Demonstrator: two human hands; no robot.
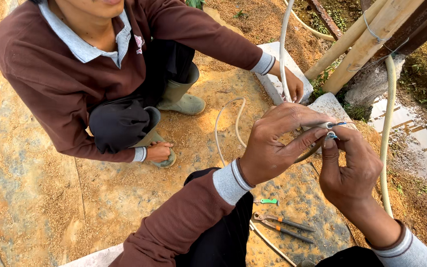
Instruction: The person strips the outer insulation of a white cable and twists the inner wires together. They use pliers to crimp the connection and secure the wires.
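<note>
Fingers point(292, 141) of both hands on cable end point(333, 125)

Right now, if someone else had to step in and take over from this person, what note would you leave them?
Left hand: fingers pinch the end of the white cable, blue wire ends bared.
Right hand: fingertips at those blue wire ends, working them.
Pliers and a small green tool lie on the ground below.
A crouching co-worker steadies the rest of the cable with one hand on a concrete block.
Done: the end looks stripped. Left: whatever joining follows, which I cannot tell.
</note>
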